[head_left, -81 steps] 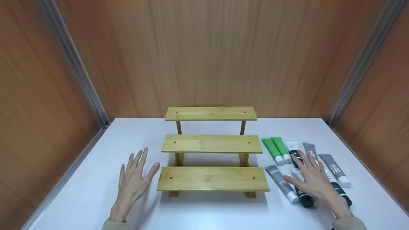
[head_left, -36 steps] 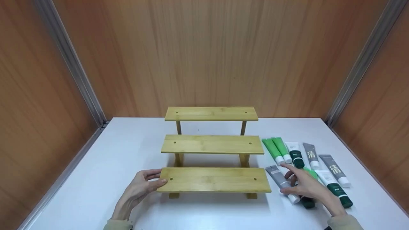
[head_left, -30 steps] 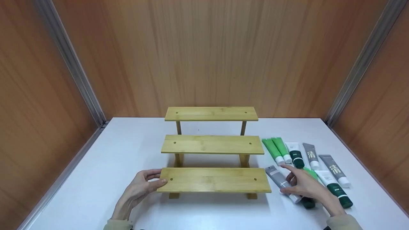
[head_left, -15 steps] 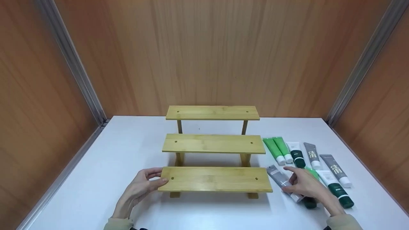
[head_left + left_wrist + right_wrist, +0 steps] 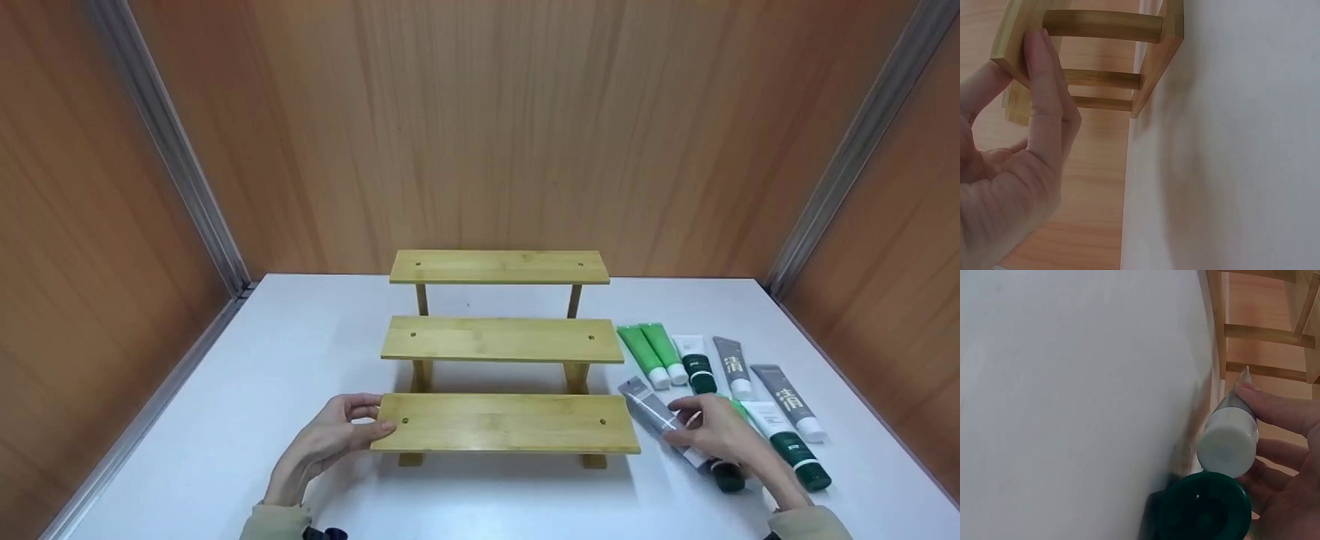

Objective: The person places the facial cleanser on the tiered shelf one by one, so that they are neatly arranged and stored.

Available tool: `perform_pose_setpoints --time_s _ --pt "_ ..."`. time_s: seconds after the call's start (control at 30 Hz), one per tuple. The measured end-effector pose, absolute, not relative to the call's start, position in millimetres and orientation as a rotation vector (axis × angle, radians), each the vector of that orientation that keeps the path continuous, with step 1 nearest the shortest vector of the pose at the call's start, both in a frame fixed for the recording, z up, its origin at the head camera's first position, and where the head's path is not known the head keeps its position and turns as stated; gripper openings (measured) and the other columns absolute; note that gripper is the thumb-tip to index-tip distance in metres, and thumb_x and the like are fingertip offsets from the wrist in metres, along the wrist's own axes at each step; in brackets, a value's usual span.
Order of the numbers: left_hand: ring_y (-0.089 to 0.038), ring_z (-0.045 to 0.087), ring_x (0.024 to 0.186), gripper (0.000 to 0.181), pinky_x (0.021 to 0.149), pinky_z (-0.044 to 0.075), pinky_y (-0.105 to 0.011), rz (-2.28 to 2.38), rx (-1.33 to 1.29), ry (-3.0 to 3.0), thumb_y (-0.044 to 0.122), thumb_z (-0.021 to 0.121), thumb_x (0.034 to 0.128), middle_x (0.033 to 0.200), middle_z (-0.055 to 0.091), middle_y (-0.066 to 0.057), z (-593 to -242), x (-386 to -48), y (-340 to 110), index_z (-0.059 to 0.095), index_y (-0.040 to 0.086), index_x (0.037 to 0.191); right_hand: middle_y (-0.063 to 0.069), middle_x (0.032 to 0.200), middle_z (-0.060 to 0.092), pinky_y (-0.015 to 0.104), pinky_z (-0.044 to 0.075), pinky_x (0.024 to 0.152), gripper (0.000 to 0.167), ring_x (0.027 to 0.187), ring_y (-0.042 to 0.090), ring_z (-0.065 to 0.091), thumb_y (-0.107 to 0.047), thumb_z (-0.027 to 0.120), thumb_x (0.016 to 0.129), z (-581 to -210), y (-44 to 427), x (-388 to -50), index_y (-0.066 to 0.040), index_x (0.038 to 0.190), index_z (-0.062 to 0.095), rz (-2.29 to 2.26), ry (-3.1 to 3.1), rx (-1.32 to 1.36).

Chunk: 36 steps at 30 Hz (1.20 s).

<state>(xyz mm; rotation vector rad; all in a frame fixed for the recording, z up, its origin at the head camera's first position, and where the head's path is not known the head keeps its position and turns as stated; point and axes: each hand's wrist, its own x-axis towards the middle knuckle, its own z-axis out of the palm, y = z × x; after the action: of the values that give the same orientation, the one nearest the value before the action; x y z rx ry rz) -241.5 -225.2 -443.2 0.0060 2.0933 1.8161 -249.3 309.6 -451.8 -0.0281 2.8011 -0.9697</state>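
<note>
My left hand [image 5: 326, 439] pinches the left end of the lowest board of a three-tier bamboo display stand [image 5: 506, 424], thumb above and fingers beneath. In the left wrist view the fingers [image 5: 1044, 107] press the underside of that board. On the right, my right hand [image 5: 724, 435] pinches a grey squeeze tube [image 5: 649, 403] between thumb and fingers; its far end sits slightly raised. The right wrist view shows the tube's white cap [image 5: 1227, 444] just above a dark green cap [image 5: 1204, 509] of another tube, which is partly hidden under my hand in the head view.
Two green tubes [image 5: 643, 356], a white and dark green tube [image 5: 697, 364], two more grey tubes [image 5: 789, 401] and a larger white and green tube [image 5: 787, 444] lie around my right hand. Wood panels [image 5: 495, 135] enclose the white table [image 5: 187, 450] at back and sides.
Both hands were spread open. The left moved right and took hold of the stand's lowest board; the right curled round the grey tube, whose far end has lifted and shifted slightly left.
</note>
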Motion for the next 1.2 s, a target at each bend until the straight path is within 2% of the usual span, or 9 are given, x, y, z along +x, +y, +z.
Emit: perform_pose_setpoints --time_s 0.23,0.4,0.83,1.03,1.2 --pt "-0.012 0.067 0.094 0.083 0.083 0.058 -0.026 1.772 0.047 2.125 0.022 0.08 0.0875 0.127 0.057 -0.018 -443 -240 -227 0.033 -0.015 0.146 0.013 0.103 0.071 0.027 0.05 0.068 0.05 0.084 0.018 0.064 -0.014 0.082 0.079 -447 310 -249 0.007 0.122 0.066 -1.027 2.829 -0.106" --pt "-0.013 0.066 0.097 0.085 0.084 0.058 -0.027 1.74 0.057 2.154 0.025 0.079 0.0876 0.135 0.053 -0.024 -443 -240 -228 0.032 -0.015 0.146 0.018 0.105 0.07 0.025 0.05 0.065 0.047 0.084 0.019 0.063 -0.009 0.079 0.081 -446 311 -250 0.009 0.122 0.065 -1.086 2.836 -0.144" --pt "-0.012 0.068 0.092 0.079 0.083 0.059 -0.026 1.778 0.071 2.113 0.016 0.078 0.0887 0.122 0.061 -0.017 -442 -242 -226 0.033 -0.016 0.144 0.027 0.12 0.058 0.028 0.048 0.073 0.064 0.1 0.027 0.057 -0.014 0.072 0.092 -427 305 -255 0.014 0.142 0.043 -1.211 2.782 -0.003" --pt "-0.012 0.068 0.092 0.079 0.084 0.059 -0.026 1.787 0.052 2.1 0.014 0.079 0.0882 0.115 0.063 -0.013 -442 -243 -225 0.033 -0.016 0.144 0.031 0.127 0.056 0.026 0.05 0.079 0.065 0.104 0.029 0.057 -0.016 0.072 0.093 -415 299 -263 0.014 0.143 0.042 -1.255 2.793 -0.019" --pt "-0.011 0.066 0.092 0.083 0.083 0.058 -0.026 1.784 0.066 2.108 0.018 0.079 0.0881 0.119 0.058 -0.014 -442 -241 -227 0.03 -0.017 0.146 0.03 0.13 0.055 0.026 0.05 0.08 0.068 0.105 0.027 0.057 -0.021 0.073 0.093 -403 293 -270 0.011 0.144 0.042 -1.327 2.8 -0.017"
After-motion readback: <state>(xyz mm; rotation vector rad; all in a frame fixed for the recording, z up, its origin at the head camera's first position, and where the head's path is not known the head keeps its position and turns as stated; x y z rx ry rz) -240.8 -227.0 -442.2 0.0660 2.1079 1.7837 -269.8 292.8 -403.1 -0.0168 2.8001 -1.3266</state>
